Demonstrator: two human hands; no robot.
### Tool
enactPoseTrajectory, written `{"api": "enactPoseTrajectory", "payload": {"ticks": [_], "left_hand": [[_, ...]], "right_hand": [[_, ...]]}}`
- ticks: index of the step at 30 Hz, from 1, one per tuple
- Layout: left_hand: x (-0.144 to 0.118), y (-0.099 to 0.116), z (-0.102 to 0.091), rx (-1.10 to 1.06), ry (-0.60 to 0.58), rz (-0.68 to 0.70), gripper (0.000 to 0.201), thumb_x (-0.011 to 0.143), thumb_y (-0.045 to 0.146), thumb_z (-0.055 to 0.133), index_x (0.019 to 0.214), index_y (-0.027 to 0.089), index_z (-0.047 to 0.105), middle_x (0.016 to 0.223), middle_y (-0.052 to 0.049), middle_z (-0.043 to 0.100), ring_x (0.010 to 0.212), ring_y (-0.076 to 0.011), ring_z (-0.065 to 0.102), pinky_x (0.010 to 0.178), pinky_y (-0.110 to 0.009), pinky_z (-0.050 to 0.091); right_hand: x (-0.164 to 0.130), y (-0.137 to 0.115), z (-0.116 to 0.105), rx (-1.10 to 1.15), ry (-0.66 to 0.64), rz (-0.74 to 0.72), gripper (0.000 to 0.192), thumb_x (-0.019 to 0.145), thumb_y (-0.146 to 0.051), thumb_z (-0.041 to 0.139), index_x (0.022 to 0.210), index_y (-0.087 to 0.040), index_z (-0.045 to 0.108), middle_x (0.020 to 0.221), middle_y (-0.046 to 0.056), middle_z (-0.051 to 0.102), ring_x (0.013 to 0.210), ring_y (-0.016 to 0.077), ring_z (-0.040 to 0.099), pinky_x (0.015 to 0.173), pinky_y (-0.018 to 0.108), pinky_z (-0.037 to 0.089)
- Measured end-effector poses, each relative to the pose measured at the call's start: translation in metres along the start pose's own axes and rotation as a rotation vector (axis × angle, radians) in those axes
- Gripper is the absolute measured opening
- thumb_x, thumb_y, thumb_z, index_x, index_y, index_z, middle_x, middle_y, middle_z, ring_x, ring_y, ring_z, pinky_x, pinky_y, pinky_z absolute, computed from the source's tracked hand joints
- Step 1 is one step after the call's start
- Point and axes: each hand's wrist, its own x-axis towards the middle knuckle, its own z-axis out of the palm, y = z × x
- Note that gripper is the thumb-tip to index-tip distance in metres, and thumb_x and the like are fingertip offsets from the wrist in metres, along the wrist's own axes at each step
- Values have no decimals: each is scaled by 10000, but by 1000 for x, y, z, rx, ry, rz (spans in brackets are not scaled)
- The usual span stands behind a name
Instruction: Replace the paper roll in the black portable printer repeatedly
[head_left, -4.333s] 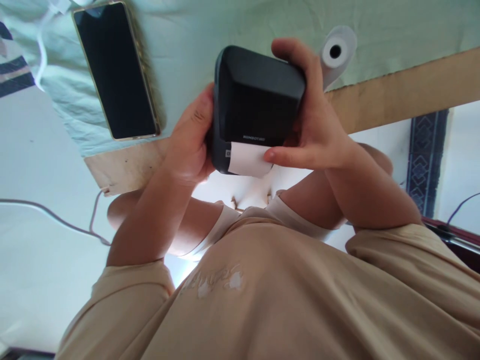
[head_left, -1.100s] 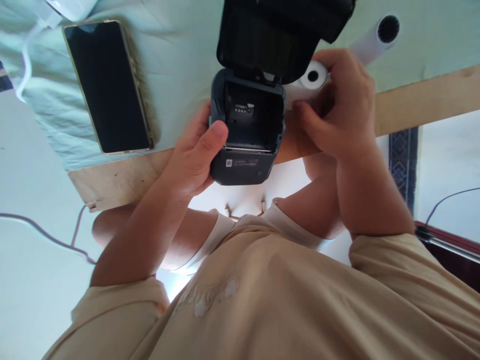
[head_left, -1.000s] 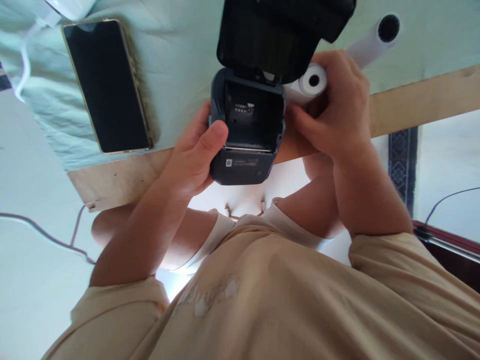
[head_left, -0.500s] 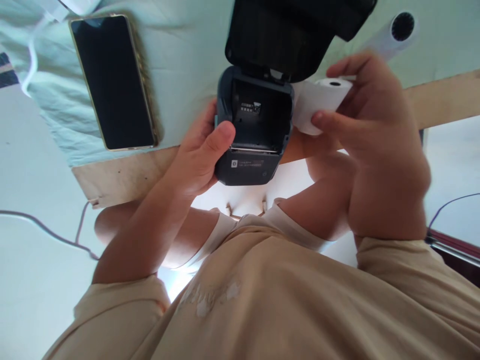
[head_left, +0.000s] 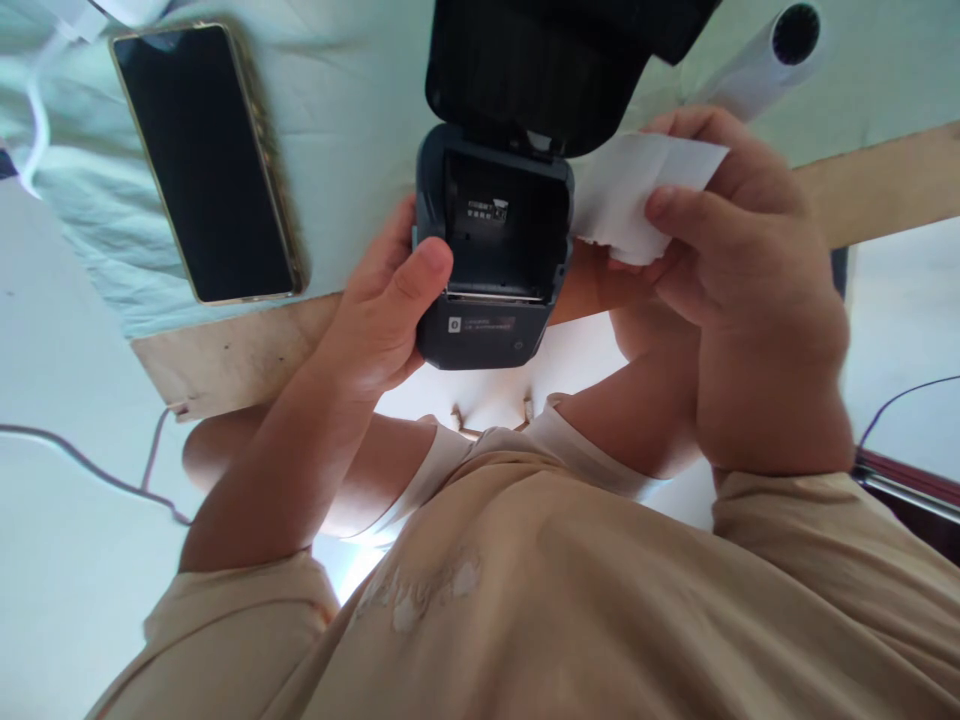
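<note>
While the left hand (head_left: 375,320) clamps the small dark printer (head_left: 487,260) from the side, thumb hooked over the rim of its open bay, the right hand (head_left: 750,300) pinches a white paper roll (head_left: 637,195) just beside the printer's right edge, not yet in the bay. Hands are apart, each closed on its own thing. The printer sits at the near edge of the table (head_left: 225,355), partly over the pale green cloth (head_left: 360,110).

Risks, as I judge them: the printer overhangs the table edge, so a slack left grip could tip it toward the lap. The roll's loose end could unwind if the pinch relaxes, and thin paper creases readily. If the roll goes in skewed or the wrong way round, the raised lid (head_left: 540,70) may not seat over it. The lid hangs open on its hinge; a knock from the right wrist could strain it.

Materials:
- Printer: matte dark grey plastic, rounded corners, a boxy hollow with a small label inside.
- Paper roll: smooth, white, a short cylinder with the sheet partly loose.
- Second roll (head_left: 757,55): longer white tube with a dark core, lying on the cloth beyond the right hand.
- Phone (head_left: 202,160): glossy black glass, gold rim, flat on the wrinkled cloth, well apart to the left.
- Table: bare pale wood at its edge.
- Thin cable (head_left: 90,455): trails below the table, left.
</note>
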Motion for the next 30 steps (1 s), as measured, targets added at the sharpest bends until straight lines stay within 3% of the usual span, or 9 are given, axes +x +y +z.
{"api": "enactPoseTrajectory", "payload": {"ticks": [4, 7, 11, 14, 20, 26, 30], "left_hand": [[0, 0, 0, -13, -15, 3, 450, 917, 551, 776, 1237, 243, 704, 1221, -71, 767, 1414, -318, 672, 1066, -451, 674], [0, -1, 0, -10, 9, -4, 491, 887, 553, 809, 1244, 234, 702, 1210, -60, 753, 1452, -345, 638, 1083, -477, 664], [0, 0, 1, 10, 30, -27, 547, 858, 578, 827, 1267, 238, 699, 1211, -52, 739, 1489, -371, 600, 1105, -488, 647], [0, -1, 2, 18, 37, -21, 536, 864, 579, 815, 1263, 240, 698, 1222, -64, 737, 1494, -379, 593, 1110, -502, 645], [0, -4, 3, 56, 90, 17, 504, 867, 590, 798, 1205, 225, 714, 1184, -54, 742, 1513, -376, 573, 1143, -515, 621], [1, -2, 3, 5, 22, 15, 465, 896, 564, 792, 1235, 252, 728, 1140, -40, 774, 1435, -336, 655, 1132, -501, 636], [1, -1, 2, -28, 3, 24, 428, 916, 524, 784, 1235, 245, 731, 1178, -47, 778, 1437, -326, 655, 1126, -493, 646]], "right_hand": [[5, 2, -2, 67, 84, -6, 445, 666, -256, 864, 1025, -272, 600, 879, -18, 593, 691, 114, 587, 529, 276, 519], [11, 4, -4, 102, 149, -1, 322, 695, -214, 746, 980, -255, 604, 832, -6, 577, 639, 114, 561, 479, 270, 466], [14, 4, -3, 135, 150, -16, 523, 621, -154, 684, 1111, -321, 605, 866, -28, 633, 628, 109, 565, 433, 241, 429], [15, 3, -1, 154, 120, -59, 481, 584, -121, 665, 1028, -299, 612, 763, -48, 602, 564, 85, 532, 409, 205, 399], [13, 3, -2, 162, 86, -53, 312, 719, -224, 764, 996, -277, 630, 792, -49, 588, 587, 76, 574, 432, 194, 498], [7, 5, 0, 108, 119, -114, 412, 791, -208, 791, 1143, -293, 594, 885, -48, 625, 616, 49, 550, 465, 172, 479], [17, 10, -8, 68, 124, 18, 495, 664, -239, 685, 1141, -308, 572, 867, -17, 627, 618, 127, 570, 384, 250, 374]]}}
